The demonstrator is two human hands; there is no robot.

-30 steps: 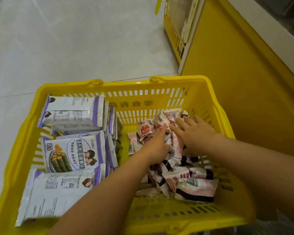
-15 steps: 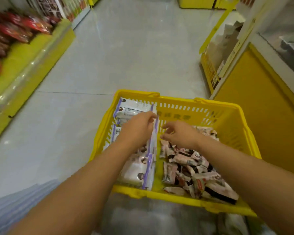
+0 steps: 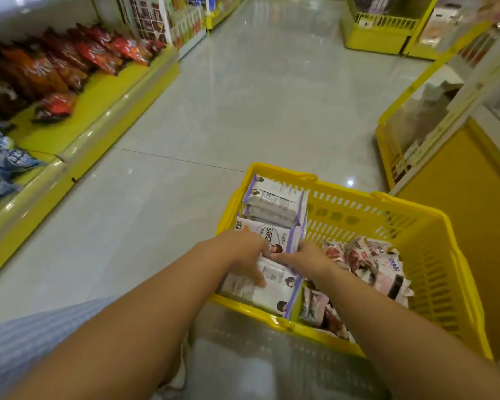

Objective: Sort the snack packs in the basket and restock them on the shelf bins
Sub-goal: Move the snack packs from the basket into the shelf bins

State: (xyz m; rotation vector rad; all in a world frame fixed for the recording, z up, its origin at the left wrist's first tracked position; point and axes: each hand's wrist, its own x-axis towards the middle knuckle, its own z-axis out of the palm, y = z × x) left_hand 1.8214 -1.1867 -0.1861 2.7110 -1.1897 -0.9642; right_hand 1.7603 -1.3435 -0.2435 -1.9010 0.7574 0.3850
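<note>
Aisle floor (image 3: 243, 111) behind one basket (image 3: 416, 209): left hand (image 3: 240, 249), right hand (image 3: 309, 256), fingers (image 3: 257, 276) outstretched, touch packs (image 3: 274, 201).

One basket (image 3: 387, 215), two hands (image 3: 243, 251) (image 3: 311, 258), packs (image 3: 272, 202) too piled to count

Single head view, wide-angle: looks forward-down over yellow basket (image 3: 358, 215) close below, aisle floor (image 3: 243, 111) receding ahead.

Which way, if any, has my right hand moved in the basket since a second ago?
Yes. The right hand has left the small pink packs on the yellow basket's right side and crossed left to the white-and-purple packs.
</note>
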